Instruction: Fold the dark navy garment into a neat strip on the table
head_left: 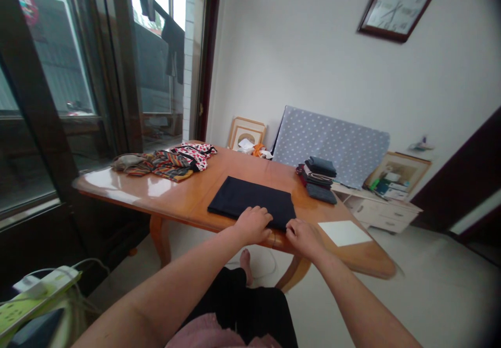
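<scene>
A dark navy folded garment (254,198) lies flat on the wooden table, close to its front edge; its exact kind cannot be made out. My left hand (253,225) is at the garment's near edge, fingers bent over the cloth and thumb low beside them. At the near right corner, my right hand (305,237) pinches the fabric between curled fingers and thumb. Both hands are close together, and the fingertips are partly hidden by the hands themselves.
On the wooden table (230,161), a stack of folded clothes (320,173) stands at right, with a white sheet (344,232) nearer me. Rumpled patterned clothes (172,164) lie at left. A power strip (39,296) is at lower left. A drawer cabinet (385,213) stands behind.
</scene>
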Demonstrator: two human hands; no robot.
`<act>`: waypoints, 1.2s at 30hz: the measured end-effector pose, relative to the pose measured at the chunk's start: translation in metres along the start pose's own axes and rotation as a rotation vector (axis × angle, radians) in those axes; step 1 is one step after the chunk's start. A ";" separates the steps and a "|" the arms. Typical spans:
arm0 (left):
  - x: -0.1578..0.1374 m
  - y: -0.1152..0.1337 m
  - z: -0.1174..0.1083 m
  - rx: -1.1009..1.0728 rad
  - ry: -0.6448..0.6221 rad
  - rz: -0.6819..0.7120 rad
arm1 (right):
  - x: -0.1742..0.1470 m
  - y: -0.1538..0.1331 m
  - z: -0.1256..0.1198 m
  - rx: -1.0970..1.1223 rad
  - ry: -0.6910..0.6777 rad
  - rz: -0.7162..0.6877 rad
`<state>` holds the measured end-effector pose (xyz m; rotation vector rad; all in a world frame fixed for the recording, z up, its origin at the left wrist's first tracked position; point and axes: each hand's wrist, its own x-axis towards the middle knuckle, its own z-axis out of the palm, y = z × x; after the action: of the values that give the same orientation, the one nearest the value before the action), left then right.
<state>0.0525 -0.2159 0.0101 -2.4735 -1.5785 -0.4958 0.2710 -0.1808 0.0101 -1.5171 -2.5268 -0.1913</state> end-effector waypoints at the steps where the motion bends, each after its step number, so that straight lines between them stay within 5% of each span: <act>1: 0.003 0.005 0.004 0.002 -0.001 -0.017 | 0.000 0.000 0.000 0.007 -0.001 0.006; 13: 0.014 0.016 0.018 0.041 -0.003 -0.148 | -0.002 0.000 0.010 0.058 0.044 0.016; 20: 0.011 0.015 0.020 0.030 0.019 -0.152 | -0.001 -0.023 0.022 0.019 0.213 0.001; 27: 0.009 0.013 0.020 -0.001 0.037 -0.159 | 0.010 -0.017 0.035 0.005 0.125 0.068; 36: -0.010 -0.027 0.000 0.101 0.056 -0.214 | 0.006 -0.014 0.046 0.044 0.177 0.095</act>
<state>0.0245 -0.2128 0.0054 -2.2108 -1.8088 -0.4965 0.2517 -0.1723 -0.0330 -1.5272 -2.3027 -0.2423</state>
